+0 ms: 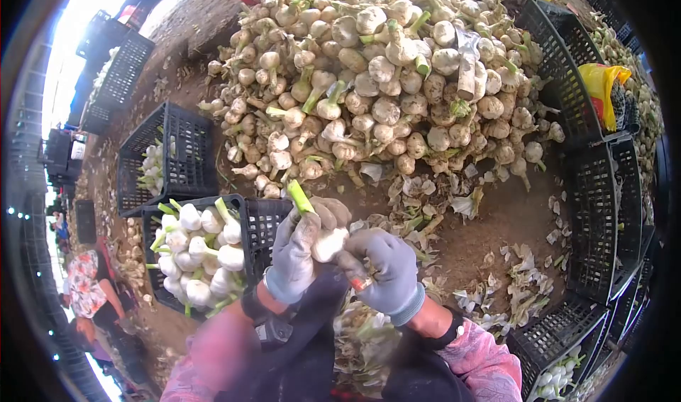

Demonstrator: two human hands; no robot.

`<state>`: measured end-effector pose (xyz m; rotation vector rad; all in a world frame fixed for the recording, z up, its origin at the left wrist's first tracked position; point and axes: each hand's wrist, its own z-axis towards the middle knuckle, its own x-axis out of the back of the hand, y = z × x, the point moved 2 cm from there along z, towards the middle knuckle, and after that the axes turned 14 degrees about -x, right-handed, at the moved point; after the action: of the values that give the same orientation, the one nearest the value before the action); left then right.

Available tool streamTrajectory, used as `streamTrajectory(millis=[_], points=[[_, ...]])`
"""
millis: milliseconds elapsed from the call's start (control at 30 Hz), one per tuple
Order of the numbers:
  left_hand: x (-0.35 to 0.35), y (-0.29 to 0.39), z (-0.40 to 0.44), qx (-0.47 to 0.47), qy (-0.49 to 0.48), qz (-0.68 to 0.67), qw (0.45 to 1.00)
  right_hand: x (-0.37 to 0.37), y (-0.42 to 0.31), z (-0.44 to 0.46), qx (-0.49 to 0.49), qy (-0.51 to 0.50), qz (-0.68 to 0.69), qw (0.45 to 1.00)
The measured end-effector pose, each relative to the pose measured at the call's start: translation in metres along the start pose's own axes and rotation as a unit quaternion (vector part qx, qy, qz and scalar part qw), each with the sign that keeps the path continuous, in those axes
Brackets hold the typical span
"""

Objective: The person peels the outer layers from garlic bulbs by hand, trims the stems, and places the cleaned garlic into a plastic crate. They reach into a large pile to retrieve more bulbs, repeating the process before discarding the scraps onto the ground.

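Note:
My left hand (292, 257), in a grey work glove, is closed around a garlic bulb (329, 245). The bulb's cut green stem (300, 198) sticks up past the fingers. Against the bulb's right side is my gloved right hand (390, 266), its fingers curled and pinched together. A small reddish-orange patch shows under those fingers; whether it belongs to a tool or to the glove cannot be made out. Beside my left hand stands a black crate (245, 235) of cleaned white garlic (198, 249). Beyond both hands rises a large heap of untrimmed garlic (383, 83).
A metal tool with a wooden handle (466, 76) lies on the heap. Another black crate (190, 157) stands at left, and stacked black crates (590, 218) line the right. Dry peelings (521, 281) litter the ground. A person in a floral top (86, 281) is at far left.

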<state>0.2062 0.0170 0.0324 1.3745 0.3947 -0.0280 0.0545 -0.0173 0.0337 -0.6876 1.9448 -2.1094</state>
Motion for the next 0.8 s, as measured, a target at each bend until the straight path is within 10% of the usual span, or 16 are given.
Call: streamTrajectory(millis=[133, 233, 333, 433, 567, 667, 800], points=[[0.005, -0.008, -0.002, -0.016, 0.049, -0.194, 0.980, -0.001, 0.033, -0.007, -0.022, -0.019, -0.015, 0.999], [0.020, 0.005, 0.001, -0.018, 0.038, -0.224, 0.974, -0.005, 0.094, -0.019, -0.190, -0.246, -0.342, 0.887], [0.058, 0.057, -0.015, -0.095, 0.201, 0.107, 0.969, 0.014, 0.135, -0.022, -0.073, -0.122, -0.388, 0.911], [0.128, 0.110, -0.053, -0.125, 0.257, 0.506, 0.814, 0.031, 0.146, 0.022, -0.197, -0.045, -0.447, 0.872], [0.107, 0.118, -0.051, -0.283, 0.271, 0.547, 0.740, 0.027, 0.175, 0.087, -0.298, -0.066, -0.503, 0.809], [0.063, 0.112, -0.023, -0.234, 0.109, 0.528, 0.809, 0.023, 0.195, 0.103, -0.267, -0.078, -0.535, 0.798], [0.038, 0.074, 0.011, -0.121, -0.092, 0.384, 0.911, 0.030, 0.265, 0.053, -0.314, 0.045, -0.039, 0.947]])
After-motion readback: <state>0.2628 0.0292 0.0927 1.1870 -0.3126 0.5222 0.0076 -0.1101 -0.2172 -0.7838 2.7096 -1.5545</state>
